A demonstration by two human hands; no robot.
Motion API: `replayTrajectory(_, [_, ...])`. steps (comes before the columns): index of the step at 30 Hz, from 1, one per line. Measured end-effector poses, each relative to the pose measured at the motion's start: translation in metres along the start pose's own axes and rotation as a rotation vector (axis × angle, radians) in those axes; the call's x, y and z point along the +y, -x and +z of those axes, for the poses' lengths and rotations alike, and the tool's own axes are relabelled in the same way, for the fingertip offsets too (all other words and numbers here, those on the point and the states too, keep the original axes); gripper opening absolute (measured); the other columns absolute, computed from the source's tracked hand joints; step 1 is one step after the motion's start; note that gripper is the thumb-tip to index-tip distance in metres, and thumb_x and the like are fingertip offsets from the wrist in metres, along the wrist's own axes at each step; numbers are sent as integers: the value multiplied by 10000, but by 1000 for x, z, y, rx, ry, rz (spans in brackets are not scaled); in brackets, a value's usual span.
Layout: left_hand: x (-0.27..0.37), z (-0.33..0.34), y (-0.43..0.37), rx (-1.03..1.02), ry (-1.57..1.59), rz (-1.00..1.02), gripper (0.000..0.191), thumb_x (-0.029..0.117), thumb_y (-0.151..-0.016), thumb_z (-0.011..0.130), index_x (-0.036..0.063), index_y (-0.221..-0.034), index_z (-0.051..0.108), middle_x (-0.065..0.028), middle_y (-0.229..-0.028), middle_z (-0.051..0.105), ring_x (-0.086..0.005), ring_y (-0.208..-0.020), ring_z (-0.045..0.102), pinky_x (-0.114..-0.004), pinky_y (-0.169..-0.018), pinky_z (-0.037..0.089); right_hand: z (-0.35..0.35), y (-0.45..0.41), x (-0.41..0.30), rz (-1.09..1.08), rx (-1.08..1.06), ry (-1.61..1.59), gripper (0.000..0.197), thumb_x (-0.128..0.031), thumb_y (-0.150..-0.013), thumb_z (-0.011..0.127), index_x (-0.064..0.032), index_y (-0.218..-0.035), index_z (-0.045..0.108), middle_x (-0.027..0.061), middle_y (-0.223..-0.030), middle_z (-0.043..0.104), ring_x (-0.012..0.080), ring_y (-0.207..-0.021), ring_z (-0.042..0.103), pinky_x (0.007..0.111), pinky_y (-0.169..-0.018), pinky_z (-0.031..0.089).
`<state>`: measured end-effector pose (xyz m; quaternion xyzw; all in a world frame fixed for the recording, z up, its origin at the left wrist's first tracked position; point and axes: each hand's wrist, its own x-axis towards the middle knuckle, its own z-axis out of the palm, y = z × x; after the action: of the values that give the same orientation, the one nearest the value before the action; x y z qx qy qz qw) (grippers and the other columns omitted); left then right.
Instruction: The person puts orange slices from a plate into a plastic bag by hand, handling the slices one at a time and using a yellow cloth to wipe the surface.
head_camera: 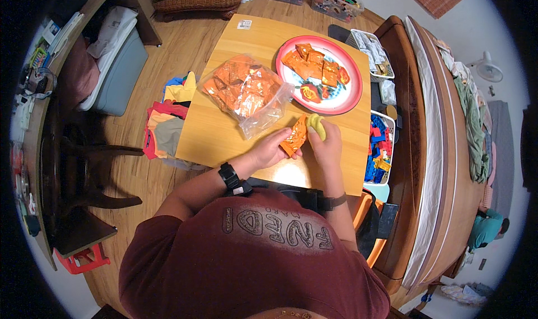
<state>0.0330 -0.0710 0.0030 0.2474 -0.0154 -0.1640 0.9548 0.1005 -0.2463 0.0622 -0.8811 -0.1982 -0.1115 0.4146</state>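
In my left hand (271, 149) is an orange foil packet (295, 137), held upright above the near part of the wooden table (218, 146). My right hand (327, 144) grips a folded yellow cloth (316, 126) close beside that packet; whether the two touch I cannot tell. Past my left hand lies a clear zip bag (262, 119) full of similar orange packets (241, 86). A round enamel tray (357, 86), red-rimmed with a floral pattern, stands beyond my right hand. Several orange packets (313, 62) lie on its far left side and middle.
White bins with toy bricks (380, 146) and white packets (370, 48) stand along the table's right side, before a bed (441, 151). Folded clothes (168, 125) lie at the left. A person (487, 228) is at the far right.
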Motion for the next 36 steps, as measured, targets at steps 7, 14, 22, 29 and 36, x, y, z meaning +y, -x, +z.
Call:
replayTrajectory(7, [5, 21, 2, 81, 54, 61, 417, 320, -1099, 371, 19, -1370, 469, -146, -1231, 617, -285, -1104, 641, -446, -961, 524, -7, 10, -25, -162, -75, -29, 364, -174, -804, 802, -23, -1108, 671, 179, -1101, 624, 354, -1000, 634, 405, -872, 518])
replayTrajectory(14, [9, 14, 4, 54, -36, 14, 427, 312, -1106, 354, 15, -1400, 439, -173, -1297, 595, -294, -1143, 634, -446, -1005, 517, -2, 6, 7, -8, -20, -5, 336, -162, -818, 784, -53, -1120, 687, 184, -1111, 617, 354, -1014, 632, 396, -868, 521])
replayTrajectory(22, [1, -4, 0, 145, 47, 111, 320, 303, -1099, 401, 57, -1268, 516, -124, -1226, 610, -239, -1117, 628, -418, -1012, 507, -1, 34, -39, -204, -241, -41, 332, -181, -766, 813, -97, -1073, 718, 173, -1111, 625, 354, -996, 646, 424, -830, 545])
replayTrajectory(29, [11, 15, 5, 121, -42, 31, 383, 288, -1099, 390, 14, -1354, 467, -148, -1213, 626, -260, -1055, 669, -406, -911, 572, -16, 22, -2, -52, 28, -43, 342, -114, -791, 787, -21, -1097, 667, 180, -1055, 628, 356, -976, 628, 411, -847, 522])
replayTrajectory(36, [14, 1, 7, 64, -5, -8, 391, 359, -1088, 421, 100, -1375, 484, -60, -1171, 647, -171, -906, 670, -320, -647, 562, -10, 36, -29, -169, -160, -258, 386, -96, -775, 809, -24, -1127, 667, 193, -1151, 599, 346, -1044, 622, 400, -896, 514])
